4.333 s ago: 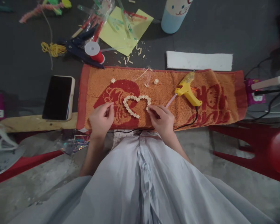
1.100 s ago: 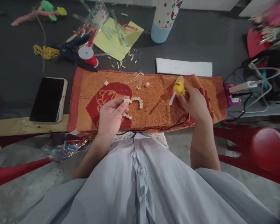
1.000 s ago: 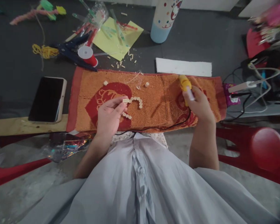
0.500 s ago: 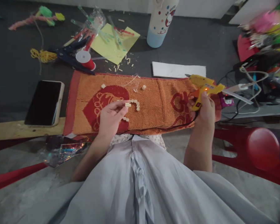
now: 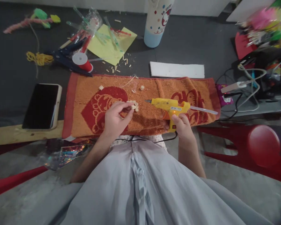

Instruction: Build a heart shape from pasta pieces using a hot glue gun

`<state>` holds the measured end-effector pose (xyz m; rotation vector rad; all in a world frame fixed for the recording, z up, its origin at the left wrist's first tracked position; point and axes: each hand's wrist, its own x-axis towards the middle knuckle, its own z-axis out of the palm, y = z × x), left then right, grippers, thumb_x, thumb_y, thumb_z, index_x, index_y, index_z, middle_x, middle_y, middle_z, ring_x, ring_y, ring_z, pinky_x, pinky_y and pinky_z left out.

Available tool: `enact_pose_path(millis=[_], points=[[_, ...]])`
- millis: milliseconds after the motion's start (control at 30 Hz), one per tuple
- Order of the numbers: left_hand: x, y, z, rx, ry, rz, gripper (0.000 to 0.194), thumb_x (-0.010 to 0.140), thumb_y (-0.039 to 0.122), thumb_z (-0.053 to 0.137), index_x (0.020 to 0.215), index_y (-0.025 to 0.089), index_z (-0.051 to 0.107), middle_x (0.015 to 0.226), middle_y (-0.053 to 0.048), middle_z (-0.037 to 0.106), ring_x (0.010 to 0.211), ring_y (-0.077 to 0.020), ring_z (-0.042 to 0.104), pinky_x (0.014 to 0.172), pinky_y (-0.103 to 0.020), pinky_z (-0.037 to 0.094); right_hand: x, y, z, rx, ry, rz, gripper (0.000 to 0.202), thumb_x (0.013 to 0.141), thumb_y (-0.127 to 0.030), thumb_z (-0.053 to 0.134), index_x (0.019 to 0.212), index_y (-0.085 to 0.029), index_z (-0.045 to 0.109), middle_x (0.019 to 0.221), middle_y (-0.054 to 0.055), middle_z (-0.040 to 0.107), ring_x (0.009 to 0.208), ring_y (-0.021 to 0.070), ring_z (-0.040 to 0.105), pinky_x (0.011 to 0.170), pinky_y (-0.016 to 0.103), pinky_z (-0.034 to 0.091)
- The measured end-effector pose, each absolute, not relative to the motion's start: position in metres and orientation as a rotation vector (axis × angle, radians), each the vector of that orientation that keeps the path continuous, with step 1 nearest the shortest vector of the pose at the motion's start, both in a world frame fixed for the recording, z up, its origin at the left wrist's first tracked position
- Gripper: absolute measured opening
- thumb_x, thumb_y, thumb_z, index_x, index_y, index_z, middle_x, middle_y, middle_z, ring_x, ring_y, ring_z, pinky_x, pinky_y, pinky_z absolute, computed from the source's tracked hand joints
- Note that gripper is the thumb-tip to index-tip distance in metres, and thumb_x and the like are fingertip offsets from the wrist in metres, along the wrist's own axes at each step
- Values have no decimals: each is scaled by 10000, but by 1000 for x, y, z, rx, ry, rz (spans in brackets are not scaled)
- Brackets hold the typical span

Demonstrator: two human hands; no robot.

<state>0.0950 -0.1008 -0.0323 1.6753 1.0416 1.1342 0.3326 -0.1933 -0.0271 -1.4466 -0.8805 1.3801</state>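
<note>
Between the thumb and fingers of my left hand (image 5: 118, 118) is a small pale wooden piece (image 5: 133, 107), held just over the towel. A curved chain of similar pieces (image 5: 136, 105) lies right behind it, and I cannot tell whether the two touch. My right hand (image 5: 181, 125) is wrapped round the handle of a yellow glue gun (image 5: 170, 107), its nozzle pointing left toward the held piece. A clear glue stick (image 5: 203, 109) sticks out of its back. Two small wooden clusters (image 5: 101, 88) rest on the orange towel (image 5: 152, 117).
Behind the towel are a white strip (image 5: 177, 70), a bottle (image 5: 153, 32), yellow paper (image 5: 107, 51) with wood bits, a red thread spool (image 5: 82, 62) and dark blue pliers (image 5: 65, 57). A phone (image 5: 42, 106) lies left. Cables (image 5: 255, 90) run at the right.
My right hand has brought the glue gun left and closer to my left hand, turning its nozzle toward the piece. My left hand has shifted slightly right, over the curved chain.
</note>
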Motion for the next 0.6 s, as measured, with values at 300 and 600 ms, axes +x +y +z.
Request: enact_pose_path(millis=[300, 600], points=[[95, -103, -21, 1748, 1058, 1124, 211, 796, 192, 672, 987, 213, 756, 897, -25, 712, 765, -111, 633, 749, -233, 537, 317, -197, -30, -1436, -975, 1552, 519, 761, -758, 571, 768, -243, 628, 588, 1, 601, 457, 153, 517, 430, 316, 450], [92, -106, -24, 1689, 1057, 1125, 191, 804, 188, 678, 983, 200, 742, 935, -38, 714, 783, -111, 650, 784, -239, 544, 314, -198, -27, -1400, -950, 1544, 470, 789, -707, 594, 780, -240, 648, 604, 5, 631, 456, 154, 527, 416, 310, 433]])
